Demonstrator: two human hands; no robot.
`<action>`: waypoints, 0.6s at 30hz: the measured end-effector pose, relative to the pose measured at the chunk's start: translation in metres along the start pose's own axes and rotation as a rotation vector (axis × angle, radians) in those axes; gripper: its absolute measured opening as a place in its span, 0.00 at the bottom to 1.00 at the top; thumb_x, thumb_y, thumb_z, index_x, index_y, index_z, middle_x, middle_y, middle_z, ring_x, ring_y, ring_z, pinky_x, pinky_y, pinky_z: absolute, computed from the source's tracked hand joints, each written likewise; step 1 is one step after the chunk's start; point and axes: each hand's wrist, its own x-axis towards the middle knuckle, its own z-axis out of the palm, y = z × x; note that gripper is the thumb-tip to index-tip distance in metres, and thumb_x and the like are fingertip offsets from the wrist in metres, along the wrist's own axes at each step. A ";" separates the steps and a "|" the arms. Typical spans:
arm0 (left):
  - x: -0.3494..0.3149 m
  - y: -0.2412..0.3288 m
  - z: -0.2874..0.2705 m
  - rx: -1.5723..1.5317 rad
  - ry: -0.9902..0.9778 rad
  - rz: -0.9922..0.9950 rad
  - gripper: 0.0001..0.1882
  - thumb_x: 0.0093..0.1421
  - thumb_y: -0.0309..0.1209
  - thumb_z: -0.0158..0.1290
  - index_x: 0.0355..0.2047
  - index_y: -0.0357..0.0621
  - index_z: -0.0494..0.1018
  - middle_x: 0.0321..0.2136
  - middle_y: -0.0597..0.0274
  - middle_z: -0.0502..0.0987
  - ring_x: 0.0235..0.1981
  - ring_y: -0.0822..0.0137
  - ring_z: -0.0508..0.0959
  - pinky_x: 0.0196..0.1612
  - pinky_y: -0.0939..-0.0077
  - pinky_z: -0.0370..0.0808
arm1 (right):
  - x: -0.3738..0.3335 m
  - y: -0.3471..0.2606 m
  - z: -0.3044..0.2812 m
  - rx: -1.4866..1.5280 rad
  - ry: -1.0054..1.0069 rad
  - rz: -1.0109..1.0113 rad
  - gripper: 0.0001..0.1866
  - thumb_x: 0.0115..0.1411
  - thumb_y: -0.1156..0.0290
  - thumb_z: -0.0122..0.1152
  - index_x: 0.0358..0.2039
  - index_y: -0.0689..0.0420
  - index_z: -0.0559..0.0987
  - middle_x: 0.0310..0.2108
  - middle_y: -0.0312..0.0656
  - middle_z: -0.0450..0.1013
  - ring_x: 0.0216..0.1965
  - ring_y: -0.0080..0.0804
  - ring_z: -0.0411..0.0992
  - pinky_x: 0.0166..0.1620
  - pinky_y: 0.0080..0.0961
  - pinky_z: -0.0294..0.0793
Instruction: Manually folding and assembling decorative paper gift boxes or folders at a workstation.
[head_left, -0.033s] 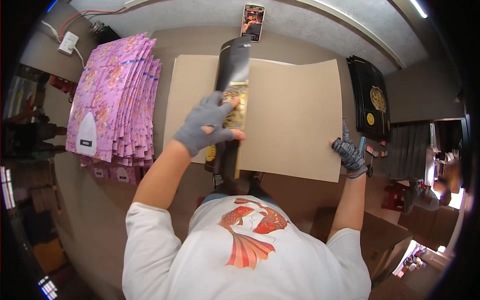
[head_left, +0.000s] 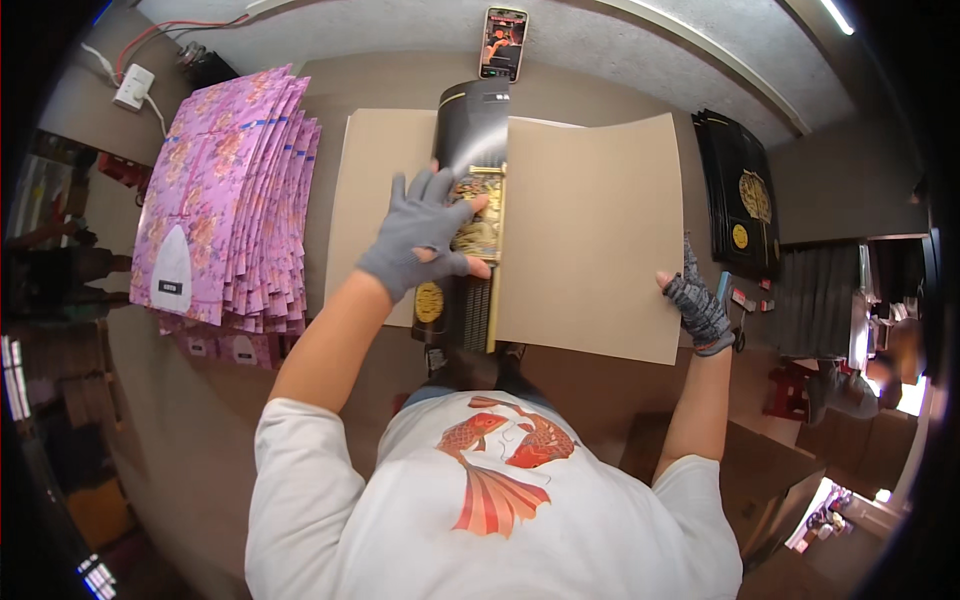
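My left hand, in a grey fingerless glove, lies with spread fingers on a black-and-gold printed piece, folded into a long narrow shape. Its thumb and a fingertip touch the gold-patterned part near the right edge. Beneath is a large, plain brown cardboard sheet, its upper right corner slightly raised. At that sheet's right edge my right hand, in a dark mottled fingerless glove, has its thumb over the border and its fingers stretched along the side. Part of those fingers is hidden.
A fanned stack of pink floral printed pieces lies on the left. Black printed pieces with gold emblems are on the right. A phone leans at the back wall; a white power socket is at the far left. Scissors lie by my right hand.
My left hand has shifted slightly right and its fingers have spread. The black-and-gold piece's right edge has moved a little right. My right hand stays in place.
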 end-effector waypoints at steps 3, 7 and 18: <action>0.024 -0.023 0.035 0.339 0.100 0.089 0.55 0.36 0.67 0.63 0.64 0.60 0.64 0.69 0.44 0.51 0.70 0.37 0.46 0.65 0.34 0.48 | 0.005 -0.040 0.049 0.208 0.024 -0.157 0.45 0.62 0.43 0.57 0.69 0.58 0.54 0.60 0.43 0.66 0.56 0.32 0.67 0.56 0.27 0.69; 0.034 -0.048 0.077 0.272 -0.014 0.079 0.60 0.31 0.76 0.58 0.65 0.66 0.62 0.71 0.45 0.45 0.70 0.33 0.38 0.65 0.28 0.42 | 0.040 -0.001 0.054 1.305 -0.138 -0.039 0.48 0.58 0.29 0.48 0.64 0.57 0.63 0.55 0.43 0.70 0.53 0.36 0.71 0.52 0.32 0.75; 0.032 -0.052 0.073 0.420 -0.231 0.049 0.75 0.21 0.72 0.65 0.71 0.63 0.48 0.72 0.44 0.39 0.71 0.35 0.34 0.65 0.29 0.38 | 0.068 0.000 0.117 0.315 0.069 -0.368 0.59 0.51 0.28 0.58 0.69 0.59 0.52 0.65 0.49 0.56 0.66 0.38 0.56 0.66 0.36 0.58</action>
